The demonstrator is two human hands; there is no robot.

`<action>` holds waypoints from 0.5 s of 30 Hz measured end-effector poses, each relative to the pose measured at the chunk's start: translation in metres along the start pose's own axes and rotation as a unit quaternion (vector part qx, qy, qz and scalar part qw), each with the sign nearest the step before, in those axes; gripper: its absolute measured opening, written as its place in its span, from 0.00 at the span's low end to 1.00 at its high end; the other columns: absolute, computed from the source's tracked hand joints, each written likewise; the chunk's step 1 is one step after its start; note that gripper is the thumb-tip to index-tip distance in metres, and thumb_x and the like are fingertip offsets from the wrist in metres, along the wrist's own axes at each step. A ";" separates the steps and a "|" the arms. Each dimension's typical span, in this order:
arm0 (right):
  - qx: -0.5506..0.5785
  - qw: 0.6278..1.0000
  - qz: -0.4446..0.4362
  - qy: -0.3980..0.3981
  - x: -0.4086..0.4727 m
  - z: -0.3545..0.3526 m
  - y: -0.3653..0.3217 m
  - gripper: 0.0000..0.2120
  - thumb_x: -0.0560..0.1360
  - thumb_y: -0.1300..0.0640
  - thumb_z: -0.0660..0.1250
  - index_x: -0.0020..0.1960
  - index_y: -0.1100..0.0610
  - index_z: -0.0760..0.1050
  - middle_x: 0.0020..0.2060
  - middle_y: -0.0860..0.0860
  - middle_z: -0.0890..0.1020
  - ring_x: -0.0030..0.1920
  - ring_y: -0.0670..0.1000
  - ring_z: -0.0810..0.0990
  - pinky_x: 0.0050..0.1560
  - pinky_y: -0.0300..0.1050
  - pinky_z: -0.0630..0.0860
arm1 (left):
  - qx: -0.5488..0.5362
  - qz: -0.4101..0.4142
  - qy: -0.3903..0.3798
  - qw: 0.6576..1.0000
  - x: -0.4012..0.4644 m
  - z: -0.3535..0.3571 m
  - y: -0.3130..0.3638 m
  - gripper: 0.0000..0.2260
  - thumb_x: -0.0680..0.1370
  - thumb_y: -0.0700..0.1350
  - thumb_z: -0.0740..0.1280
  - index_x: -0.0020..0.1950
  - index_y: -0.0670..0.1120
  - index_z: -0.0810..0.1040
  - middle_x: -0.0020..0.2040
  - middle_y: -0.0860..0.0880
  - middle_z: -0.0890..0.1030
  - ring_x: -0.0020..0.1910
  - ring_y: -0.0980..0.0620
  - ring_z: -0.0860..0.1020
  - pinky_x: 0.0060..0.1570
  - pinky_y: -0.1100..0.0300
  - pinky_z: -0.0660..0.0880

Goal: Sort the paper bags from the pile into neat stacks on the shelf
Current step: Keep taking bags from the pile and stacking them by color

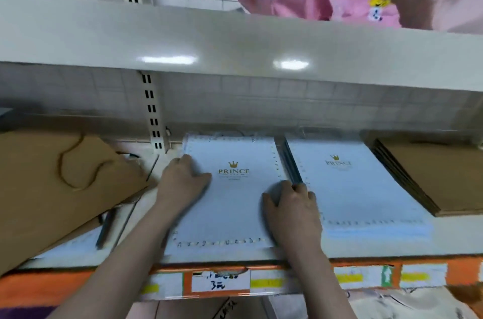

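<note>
Left hand (183, 180) and right hand (292, 210) press flat, holding nothing, on the white PRINCE bag stack (230, 203): light, slippery; square by side edges.

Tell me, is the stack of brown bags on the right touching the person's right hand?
No, the right hand rests on the middle white bag stack; the brown stack lies apart, farther right.
</note>
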State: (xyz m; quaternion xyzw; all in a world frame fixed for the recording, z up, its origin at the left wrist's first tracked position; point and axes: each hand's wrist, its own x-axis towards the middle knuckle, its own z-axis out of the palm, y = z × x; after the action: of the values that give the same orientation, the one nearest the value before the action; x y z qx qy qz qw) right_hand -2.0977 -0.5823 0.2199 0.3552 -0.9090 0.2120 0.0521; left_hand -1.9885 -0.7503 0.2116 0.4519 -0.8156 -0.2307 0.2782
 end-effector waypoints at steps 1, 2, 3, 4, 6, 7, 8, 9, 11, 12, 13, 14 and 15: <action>-0.008 1.000 -0.011 -0.004 0.006 0.003 0.001 0.19 0.79 0.48 0.54 0.63 0.59 0.68 0.59 0.56 0.72 0.59 0.56 0.69 0.55 0.47 0.67 | 0.010 -0.001 0.004 1.000 0.003 0.003 -0.001 0.14 0.73 0.48 0.67 0.39 0.43 0.64 0.38 0.47 0.67 0.39 0.47 0.67 0.33 0.56 0.58; -0.015 1.000 -0.022 -0.006 0.011 0.007 0.001 0.19 0.79 0.48 0.54 0.64 0.59 0.68 0.59 0.56 0.73 0.58 0.56 0.69 0.56 0.47 0.67 | 0.018 -0.003 0.004 1.000 0.006 0.005 -0.002 0.14 0.74 0.49 0.67 0.41 0.42 0.65 0.40 0.47 0.68 0.41 0.47 0.67 0.35 0.56 0.59; -0.019 0.999 -0.030 -0.007 0.014 0.010 0.001 0.20 0.79 0.48 0.53 0.64 0.60 0.68 0.59 0.56 0.73 0.58 0.57 0.69 0.56 0.47 0.67 | 0.022 -0.004 0.002 1.000 0.009 0.006 -0.003 0.14 0.74 0.49 0.67 0.43 0.42 0.65 0.41 0.46 0.68 0.42 0.46 0.67 0.37 0.56 0.59; -0.020 0.999 -0.034 -0.008 0.017 0.014 0.000 0.20 0.79 0.48 0.53 0.64 0.60 0.68 0.59 0.56 0.73 0.57 0.57 0.69 0.55 0.47 0.66 | 0.023 -0.004 -0.001 1.000 0.012 0.006 -0.005 0.14 0.75 0.49 0.67 0.44 0.42 0.65 0.43 0.47 0.68 0.44 0.46 0.68 0.39 0.56 0.59; -0.018 0.999 -0.035 -0.005 0.022 0.021 -0.002 0.21 0.79 0.48 0.52 0.64 0.60 0.67 0.58 0.56 0.73 0.56 0.56 0.69 0.54 0.46 0.66 | 0.023 -0.002 -0.008 1.000 0.019 0.008 -0.009 0.14 0.76 0.49 0.67 0.45 0.42 0.64 0.45 0.47 0.67 0.46 0.47 0.67 0.41 0.57 0.59; -0.016 0.999 -0.035 -0.002 0.024 0.023 -0.003 0.21 0.79 0.48 0.52 0.64 0.60 0.68 0.57 0.56 0.73 0.55 0.56 0.69 0.53 0.45 0.66 | 0.026 -0.002 -0.014 1.000 0.021 0.008 -0.010 0.14 0.76 0.49 0.66 0.45 0.43 0.64 0.46 0.47 0.67 0.46 0.47 0.67 0.42 0.57 0.60; -0.015 0.999 -0.035 0.001 0.026 0.025 -0.004 0.21 0.79 0.48 0.52 0.63 0.60 0.68 0.57 0.56 0.73 0.54 0.56 0.70 0.52 0.45 0.66 | 0.031 -0.003 -0.021 0.999 0.024 0.008 -0.011 0.14 0.76 0.49 0.66 0.45 0.43 0.64 0.46 0.47 0.67 0.45 0.47 0.67 0.42 0.57 0.60; -0.016 0.999 -0.035 0.002 0.028 0.027 -0.005 0.21 0.79 0.48 0.52 0.63 0.61 0.69 0.56 0.56 0.74 0.54 0.56 0.70 0.51 0.45 0.66 | 0.040 -0.004 -0.030 0.999 0.026 0.009 -0.011 0.14 0.77 0.49 0.65 0.45 0.42 0.64 0.47 0.46 0.67 0.47 0.46 0.68 0.42 0.57 0.61; -0.020 0.999 -0.036 0.000 0.032 0.029 -0.008 0.20 0.79 0.48 0.52 0.62 0.61 0.69 0.55 0.56 0.75 0.53 0.56 0.70 0.52 0.46 0.66 | 0.059 -0.004 -0.049 0.997 0.032 0.011 -0.013 0.14 0.78 0.51 0.64 0.48 0.40 0.66 0.51 0.42 0.71 0.52 0.42 0.71 0.46 0.55 0.63; -0.022 0.999 -0.037 -0.003 0.033 0.029 -0.009 0.21 0.79 0.48 0.52 0.63 0.61 0.69 0.55 0.56 0.75 0.53 0.56 0.70 0.52 0.46 0.67 | 0.067 -0.005 -0.057 0.996 0.035 0.012 -0.014 0.15 0.78 0.51 0.63 0.51 0.39 0.68 0.55 0.41 0.71 0.55 0.41 0.71 0.49 0.54 0.65; -0.024 0.999 -0.038 -0.008 0.035 0.030 -0.010 0.21 0.79 0.48 0.51 0.63 0.60 0.69 0.56 0.56 0.74 0.53 0.56 0.70 0.52 0.46 0.67 | 0.072 -0.005 -0.065 0.995 0.038 0.013 -0.014 0.17 0.78 0.52 0.62 0.55 0.38 0.68 0.57 0.41 0.71 0.57 0.41 0.71 0.51 0.54 0.66; -0.024 0.999 -0.038 -0.013 0.036 0.030 -0.011 0.20 0.79 0.48 0.51 0.63 0.60 0.69 0.56 0.56 0.74 0.54 0.56 0.70 0.53 0.46 0.67 | 0.077 -0.005 -0.071 0.995 0.041 0.014 -0.015 0.19 0.78 0.52 0.62 0.58 0.37 0.68 0.60 0.40 0.71 0.59 0.41 0.70 0.54 0.53 0.66; -0.022 0.999 -0.037 -0.019 0.037 0.030 -0.011 0.20 0.79 0.48 0.51 0.63 0.60 0.68 0.56 0.56 0.74 0.54 0.56 0.69 0.53 0.46 0.66 | 0.083 -0.005 -0.076 0.994 0.043 0.015 -0.015 0.21 0.79 0.53 0.61 0.60 0.36 0.67 0.63 0.39 0.70 0.61 0.41 0.69 0.57 0.53 0.66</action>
State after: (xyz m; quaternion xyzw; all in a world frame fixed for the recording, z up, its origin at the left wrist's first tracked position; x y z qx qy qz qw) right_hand -2.1161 -0.6254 0.2059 0.3913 -0.9005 0.1828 0.0507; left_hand -2.0085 -0.7926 0.2017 0.4584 -0.8484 -0.1974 0.1763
